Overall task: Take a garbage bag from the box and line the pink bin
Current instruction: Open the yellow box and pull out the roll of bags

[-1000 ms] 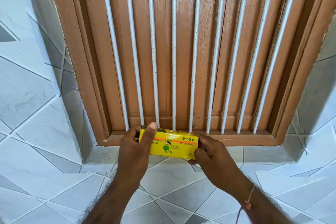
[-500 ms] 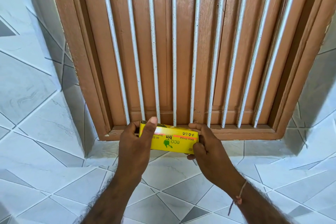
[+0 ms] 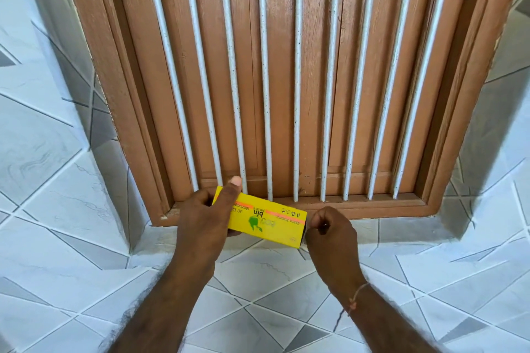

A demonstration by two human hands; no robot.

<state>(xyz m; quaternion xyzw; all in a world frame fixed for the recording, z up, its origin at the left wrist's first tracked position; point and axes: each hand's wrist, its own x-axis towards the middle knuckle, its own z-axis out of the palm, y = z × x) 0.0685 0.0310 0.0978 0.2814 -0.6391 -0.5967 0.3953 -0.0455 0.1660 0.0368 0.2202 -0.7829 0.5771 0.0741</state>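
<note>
Progress is slight, judged from how things lie — the box (image 3: 266, 221) is in hand and nothing more. No bag shows outside it, and the pink bin is nowhere in view, so pulling out a bag, finding the bin and lining it are all left.

Largest around the hands is the tiled wall (image 3: 57, 209), grey-white with slanting grout lines, filling the picture on both sides and below. Set into it is a brown wooden shutter (image 3: 286, 66), closed, with its frame, and in front of that a row of white bars (image 3: 265, 94) running down to the sill (image 3: 372, 203). None of this blocks the hands; the box is held just in front of the sill, clear of the bars.

The yellow box is tilted, its right end lower, printed face toward the camera and upside down. The left hand (image 3: 206, 218) is closed around the box's left end, thumb laid over the top. The right hand (image 3: 329, 235) is curled at the right end, fingertips pinched together at the flap — whether they hold flap or bag edge cannot be told.
</note>
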